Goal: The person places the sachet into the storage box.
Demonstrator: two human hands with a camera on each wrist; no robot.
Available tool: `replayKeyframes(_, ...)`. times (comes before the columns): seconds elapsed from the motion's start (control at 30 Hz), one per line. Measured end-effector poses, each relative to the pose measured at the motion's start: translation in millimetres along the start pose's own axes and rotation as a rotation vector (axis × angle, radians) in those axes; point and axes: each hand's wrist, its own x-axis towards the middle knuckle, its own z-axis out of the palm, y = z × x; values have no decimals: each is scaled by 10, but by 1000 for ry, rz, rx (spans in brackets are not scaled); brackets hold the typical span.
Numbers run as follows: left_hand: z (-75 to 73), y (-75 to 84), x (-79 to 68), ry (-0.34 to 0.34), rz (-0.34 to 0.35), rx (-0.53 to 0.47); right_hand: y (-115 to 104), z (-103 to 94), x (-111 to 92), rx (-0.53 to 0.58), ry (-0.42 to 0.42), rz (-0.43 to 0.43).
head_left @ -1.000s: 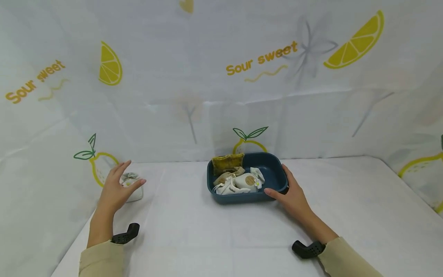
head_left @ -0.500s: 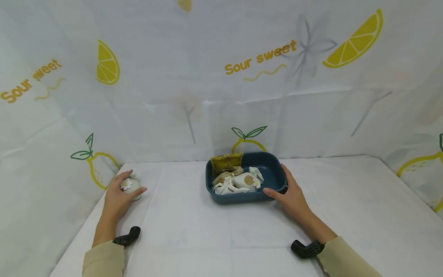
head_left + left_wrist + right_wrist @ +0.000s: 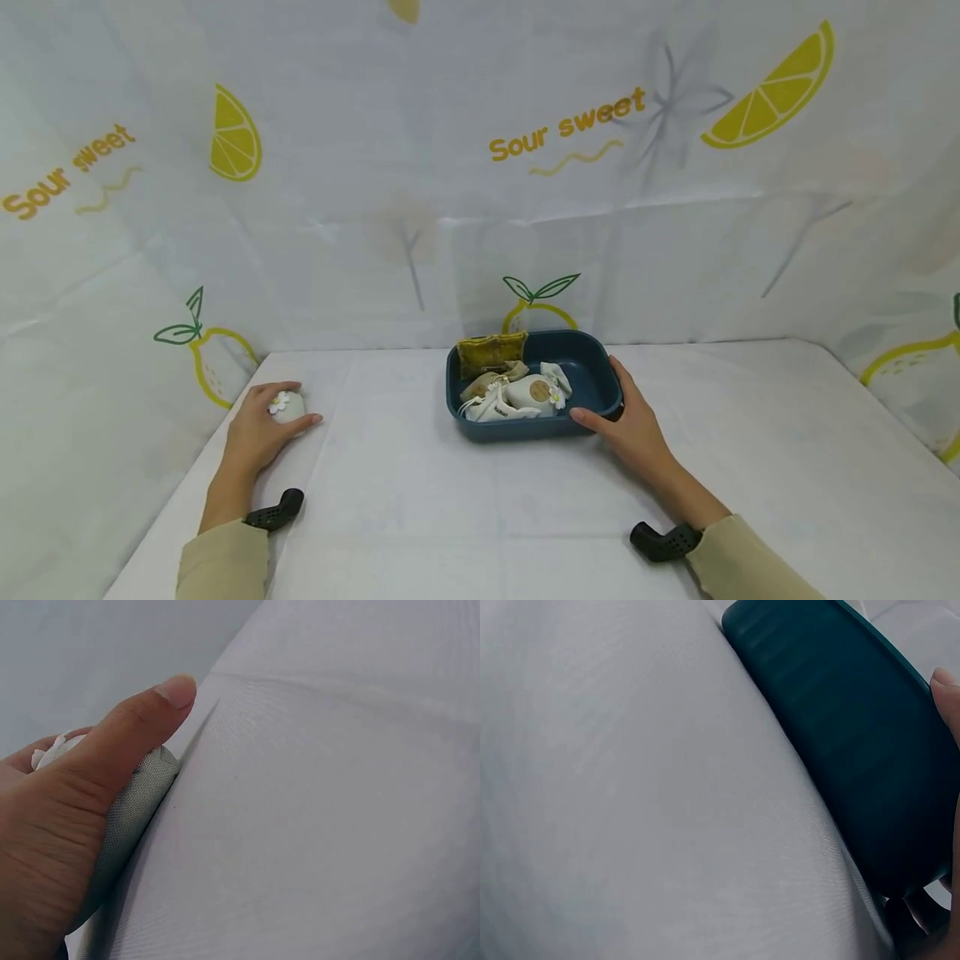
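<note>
At the table's left side my left hand (image 3: 258,427) is curled round a small pale cloth pouch (image 3: 288,407) with a white daisy on it. In the left wrist view, the thumb lies across the grey-green weave of the pouch (image 3: 135,817), whose far side is hidden by the hand. My right hand (image 3: 633,425) grips the right end of a dark blue plastic basin (image 3: 491,431), thumb at the front rim and fingers round the end. The basin's ribbed wall (image 3: 847,742) fills much of the right wrist view.
Inside the basin, a yellow-brown cloth packet (image 3: 491,354) leans at the back left. A tan pouch (image 3: 480,385) and white pouches (image 3: 528,393), one with a daisy, lie beside it. A white cloth (image 3: 420,500) covers the table; a lemon-printed curtain (image 3: 360,275) hangs behind.
My left hand has come down from above and closed round the pouch, which has tipped so its daisy faces up. The right hand and basin have stayed put.
</note>
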Motion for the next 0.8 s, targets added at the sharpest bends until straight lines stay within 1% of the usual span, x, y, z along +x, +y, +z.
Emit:
replayKeyframes(0.13,8,12,-10,18,-12,-11,-6,-6,-3,3,1,-3)
replayKeyframes(0.37,-5,58,-10,103,-56,-81,-16,-16,-15,8,1,-5)
replayKeyframes(0.53,-15,103,-10,138,-82,-102,2,-11,-3,12,1,-15)
replayKeyframes(0.7,-13,217,4,165,-78,-138,19,-4,-3,16,6,-12)
replayKeyframes(0.8,2,322,17,168,-103,-181,20,-1,-6,19,4,-9)
